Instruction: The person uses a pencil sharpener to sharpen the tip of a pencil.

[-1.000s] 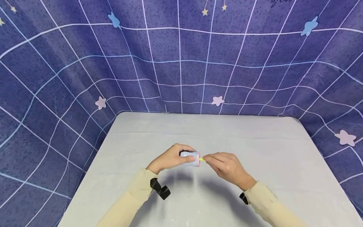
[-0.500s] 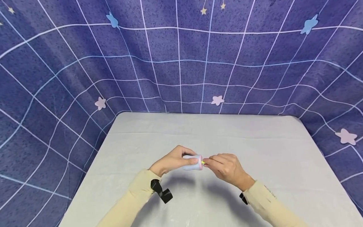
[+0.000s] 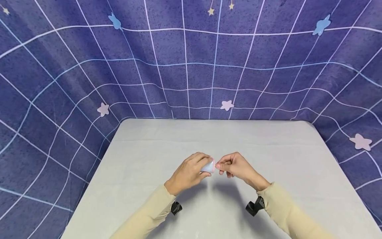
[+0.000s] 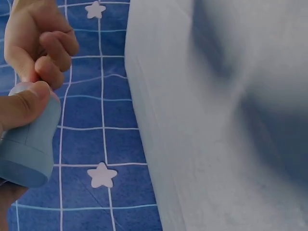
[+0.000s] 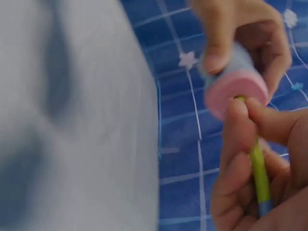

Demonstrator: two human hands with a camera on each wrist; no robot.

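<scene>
Pinching a slim yellow-green stick [image 5: 260, 175] between thumb and fingers, the right hand [image 3: 238, 167] sits just beside the waisted light-blue cylinder [image 3: 208, 167], which lies to its left. The cylinder's pink end [image 5: 224, 89] faces the right hand. The stick's near tip meets a small dark hole in that face; how far in it goes, I cannot tell, since the fingertips hide most of the join. From there the stick runs back under the right palm, showing a blue band lower down. In the right wrist view, stick and cylinder look roughly in line; in the head view, the cylinder's long axis runs more or less left to right.

The left hand [image 3: 188, 172] grasps the cylinder, thumb on one side and fingers curled round the other, so it is the nearer hand to the body and the right is the nearer to the pink end. Both things appear held above the white-covered bench [image 3: 238, 136], where shadows fall.

Counted: two hands, one cylinder, one stick, two beige sleeves [image 3: 149, 212], two black wrist devices [image 3: 176, 208], and behind the bench one purple-blue curtain [image 3: 200, 76], bearing three lilac stars [image 3: 227, 105] and two blue ones in the head view.
</scene>
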